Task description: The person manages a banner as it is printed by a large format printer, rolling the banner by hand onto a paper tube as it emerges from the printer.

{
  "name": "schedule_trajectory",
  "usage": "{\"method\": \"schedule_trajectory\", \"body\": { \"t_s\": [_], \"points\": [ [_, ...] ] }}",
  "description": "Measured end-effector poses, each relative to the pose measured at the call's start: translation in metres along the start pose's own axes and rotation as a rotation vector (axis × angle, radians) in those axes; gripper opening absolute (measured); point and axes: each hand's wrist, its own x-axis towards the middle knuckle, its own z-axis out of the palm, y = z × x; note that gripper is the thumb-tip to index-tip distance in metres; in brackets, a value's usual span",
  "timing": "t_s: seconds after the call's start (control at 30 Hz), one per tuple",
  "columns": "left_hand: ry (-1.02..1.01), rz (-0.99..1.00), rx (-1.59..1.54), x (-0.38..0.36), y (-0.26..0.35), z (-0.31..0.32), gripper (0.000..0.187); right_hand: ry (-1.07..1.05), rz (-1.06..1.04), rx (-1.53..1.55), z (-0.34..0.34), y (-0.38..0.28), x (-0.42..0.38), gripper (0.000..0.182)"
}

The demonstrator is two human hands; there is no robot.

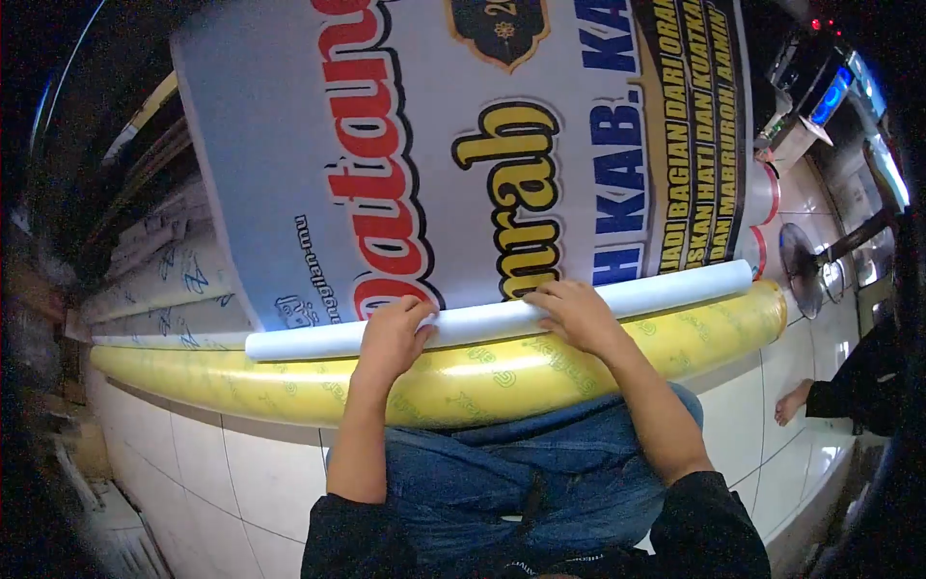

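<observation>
A large printed banner with red, yellow and blue lettering stretches away from me. Its near end is wound into a white tube lying crosswise before my lap. My left hand grips the tube left of its middle, fingers curled over the top. To the right of it, my right hand is bent over the same tube, with the thumb side towards the middle. Just under and in front of the tube, against my knees, lies a thick yellow plastic-wrapped roll. The undersides of my fingers are hidden.
Wrapped rolls lie side by side at the left. At the right stand a round metal base with a post and a lit screen. Another person's bare foot rests on the tiled floor.
</observation>
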Motion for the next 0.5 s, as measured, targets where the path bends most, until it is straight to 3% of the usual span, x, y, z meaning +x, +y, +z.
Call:
{"method": "schedule_trajectory", "body": {
  "t_s": [0.13,0.2,0.3,0.43,0.5],
  "points": [
    [0.049,0.031,0.083,-0.001,-0.002,0.011,0.02,0.062,-0.035,0.028,0.005,0.006,-0.001,0.044],
    [0.014,0.059,0.134,-0.003,0.008,0.013,0.028,0.051,-0.027,-0.009,0.004,-0.002,-0.002,0.043],
    [-0.21,-0.054,0.205,-0.004,0.031,0.015,0.065,0.033,-0.03,-0.095,0.006,-0.007,-0.003,0.042],
    [-0.026,0.009,0.219,-0.008,0.028,0.039,0.061,0.063,-0.062,-0.095,0.01,-0.007,-0.008,0.044],
    [-0.029,0.026,0.19,-0.005,0.02,0.047,0.059,0.065,-0.082,-0.076,0.01,-0.002,-0.008,0.048]
  ]
}}
